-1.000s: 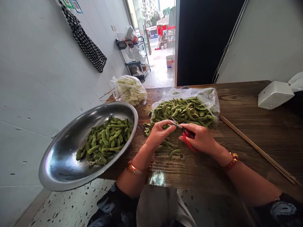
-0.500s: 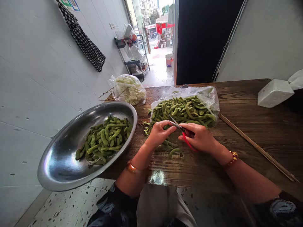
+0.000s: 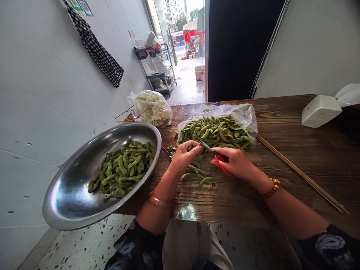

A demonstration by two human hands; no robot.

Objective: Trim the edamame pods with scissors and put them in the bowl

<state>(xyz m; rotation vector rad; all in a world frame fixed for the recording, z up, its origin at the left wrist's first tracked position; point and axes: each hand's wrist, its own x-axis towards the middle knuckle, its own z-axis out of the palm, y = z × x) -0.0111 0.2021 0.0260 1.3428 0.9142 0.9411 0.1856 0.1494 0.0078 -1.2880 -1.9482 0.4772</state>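
Note:
My right hand [image 3: 234, 162] grips red-handled scissors [image 3: 222, 166], whose blades point up and left toward my other hand. Thumb and fingers of my left hand [image 3: 186, 153] pinch a green edamame pod [image 3: 199, 144], mostly hidden by the fingers, with the blade tips right beside it. Just beyond both hands, a pile of edamame pods [image 3: 216, 129] spills out of a clear plastic bag [image 3: 247, 114]. Several loose pods [image 3: 206, 181] lie on the wood below my hands. To my left, a large steel bowl [image 3: 73, 198] holds a heap of pods [image 3: 122, 168].
A clear bag of cauliflower [image 3: 153, 108] with thin sticks stands behind the bowl. Long wooden skewers [image 3: 303, 174] lie across the right of the table [image 3: 284, 150]. A white foam block [image 3: 320, 110] sits at the far right. A shelf cart [image 3: 157, 69] stands by the doorway.
The scissors' blades, spread apart before, now look closer together. My left hand has shifted slightly left, and the pod's green tip now shows at its fingertips. The whole view has moved a little.

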